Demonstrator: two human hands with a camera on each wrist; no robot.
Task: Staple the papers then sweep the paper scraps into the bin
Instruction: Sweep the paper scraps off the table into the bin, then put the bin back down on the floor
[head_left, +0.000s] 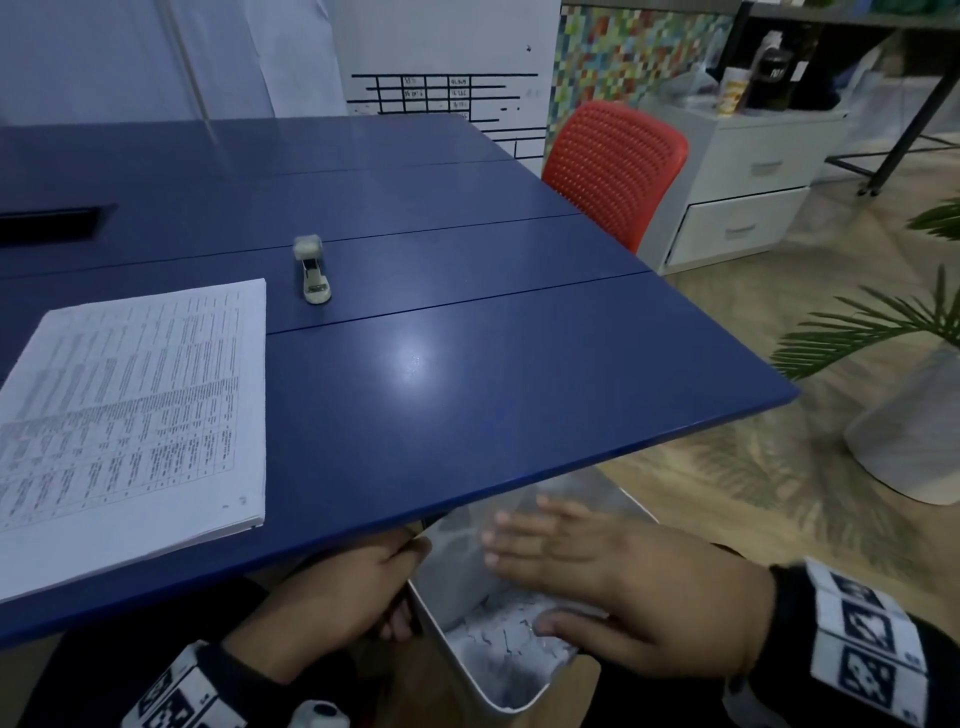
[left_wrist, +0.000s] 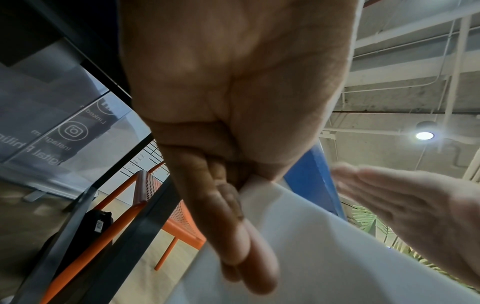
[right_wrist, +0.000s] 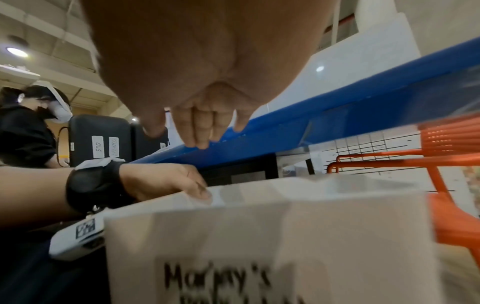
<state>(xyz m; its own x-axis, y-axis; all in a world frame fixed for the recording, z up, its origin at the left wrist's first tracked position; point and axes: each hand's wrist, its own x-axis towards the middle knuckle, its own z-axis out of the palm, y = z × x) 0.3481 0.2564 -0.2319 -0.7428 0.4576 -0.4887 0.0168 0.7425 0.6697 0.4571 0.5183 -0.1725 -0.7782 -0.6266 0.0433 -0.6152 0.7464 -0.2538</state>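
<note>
While the left hand (head_left: 332, 597) grips the light, thin-walled bin (head_left: 498, 696) by its rim under the desk's (head_left: 467, 364) near edge, the right hand (head_left: 613, 582) hovers flat, holding nothing

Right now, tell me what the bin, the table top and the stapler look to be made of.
Bin: apparently thin white plastic, matte, with a smooth thin rim; the left hand grips that rim.
Table top: smooth blue coated board, semi-gloss, judging by the lamp glare; the core does not show.
Stapler: pale casing, probably plastic, with darker, likely metal parts; too blurred to be sure.
</note>
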